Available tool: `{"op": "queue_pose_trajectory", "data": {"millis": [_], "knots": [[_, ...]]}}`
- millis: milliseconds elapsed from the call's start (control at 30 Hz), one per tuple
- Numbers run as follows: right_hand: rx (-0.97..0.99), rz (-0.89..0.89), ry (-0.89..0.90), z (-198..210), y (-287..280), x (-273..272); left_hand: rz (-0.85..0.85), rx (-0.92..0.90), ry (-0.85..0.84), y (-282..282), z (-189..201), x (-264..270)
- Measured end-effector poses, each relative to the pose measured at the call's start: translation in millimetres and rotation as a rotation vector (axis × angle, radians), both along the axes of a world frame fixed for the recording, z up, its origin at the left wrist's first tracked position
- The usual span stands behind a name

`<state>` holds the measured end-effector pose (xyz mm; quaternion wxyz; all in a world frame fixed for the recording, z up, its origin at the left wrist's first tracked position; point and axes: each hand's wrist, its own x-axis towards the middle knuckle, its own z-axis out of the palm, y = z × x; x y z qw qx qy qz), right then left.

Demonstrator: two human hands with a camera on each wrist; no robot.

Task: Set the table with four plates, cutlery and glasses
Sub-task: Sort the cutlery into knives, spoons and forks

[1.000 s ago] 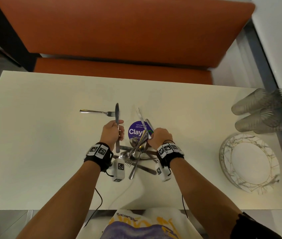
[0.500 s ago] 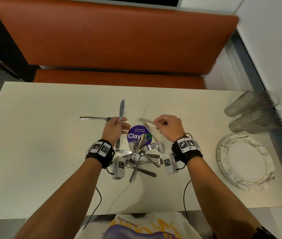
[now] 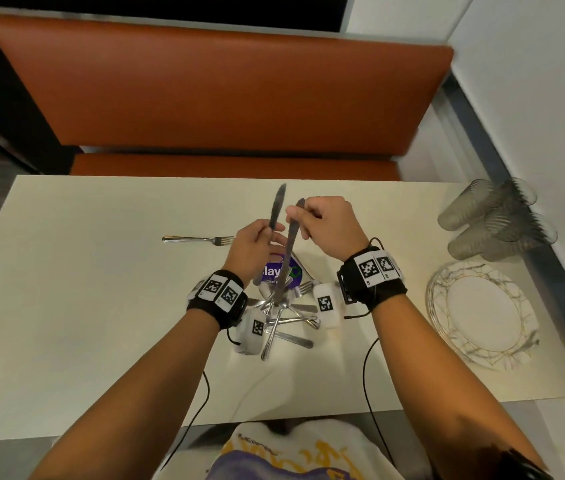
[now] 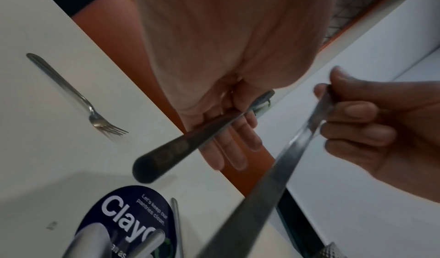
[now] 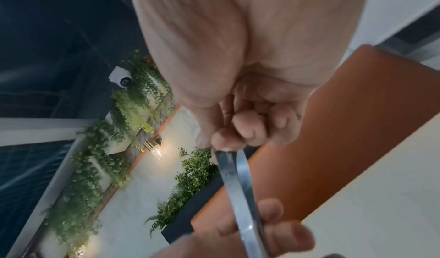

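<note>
early in the task, by the look of it. left hand (image 3: 252,245) gripped one knife (image 3: 277,206) about mid-length, fingers curled round it, blade up toward the bench (image 3: 218,84). right hand (image 3: 326,226) pinched a second knife (image 3: 289,244) near its upper end between thumb and curled fingers, the lower end hanging down over the cutlery pile (image 3: 284,317). both knives held above the table (image 3: 66,306), close together, crossing in the head view; touching or not, could not tell.

done so far, judged from the layout: only one fork (image 3: 198,239) laid out alone, left of the hands, flat on the table. no place yet complete.

left to do: plates (image 3: 482,317) stacked at the right edge, none dealt out. glasses (image 3: 495,220) lying on their sides just beyond the plates, by the wall. most cutlery heaped beside a purple sticker (image 4: 133,218) in the middle. four places to build: plates, remaining forks, knives, spoons, glasses.
</note>
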<state>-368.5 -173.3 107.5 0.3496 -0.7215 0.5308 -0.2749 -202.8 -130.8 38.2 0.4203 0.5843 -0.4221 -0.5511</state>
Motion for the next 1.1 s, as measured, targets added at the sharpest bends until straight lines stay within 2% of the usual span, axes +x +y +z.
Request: {"op": "queue_pose_trajectory", "data": {"millis": [133,300,433,567,900,1100], "knots": [[0.025,-0.113,-0.077,-11.9,2.8,9.0,-0.054,0.082,0.184,16.2,14.1,-14.9],[-0.060,-0.248,-0.017,-24.4,7.1,7.6,0.020,0.104,0.290,29.4,11.5,-21.9],[-0.028,-0.219,-0.107,-25.0,12.3,7.4,0.017,0.115,0.324,35.4,13.9,-23.8],[0.032,-0.216,-0.132,-23.1,12.1,7.5,-0.002,0.127,0.310,39.1,17.9,-23.8],[0.009,-0.212,-0.200,-25.1,6.9,14.9,-0.055,0.142,0.216,47.2,4.5,-12.9],[0.118,-0.176,-0.004,-77.2,29.3,23.1,0.129,0.260,0.075,62.5,-26.2,13.5]]}}
